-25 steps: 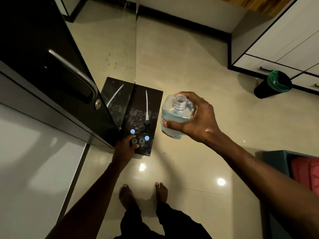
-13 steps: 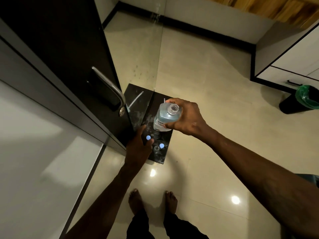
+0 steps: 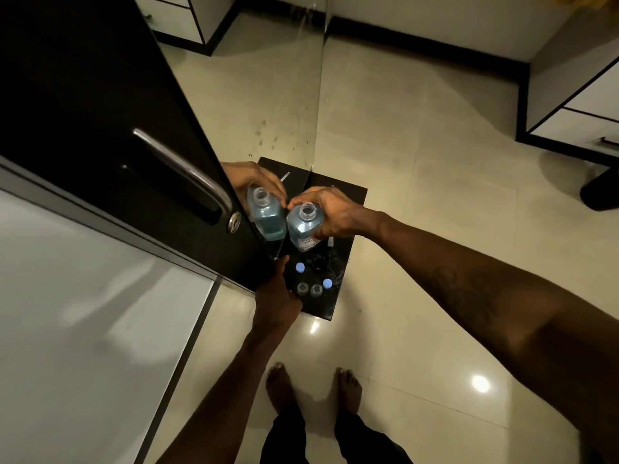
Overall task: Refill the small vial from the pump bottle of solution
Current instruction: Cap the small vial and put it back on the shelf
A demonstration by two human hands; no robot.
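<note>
The right hand [image 3: 330, 212] has carried the open bottle [image 3: 304, 229] in from out over the floor, and it now hangs over the dark shelf [image 3: 348, 199], near the two small vials [image 3: 309, 289], so pouring looks close. Its fingers wrap the bottle's shoulder, neck up, arm stretched forward. The left hand [image 3: 276, 296] reaches low beside the vials; whether its fingers grip one cannot be told.

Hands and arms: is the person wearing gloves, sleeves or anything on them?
No gloves or sleeves: the left hand and right hand are bare, and so are both forearms. No rings, watch or bracelets show. The right forearm carries a dark tattoo-like marking.
</note>
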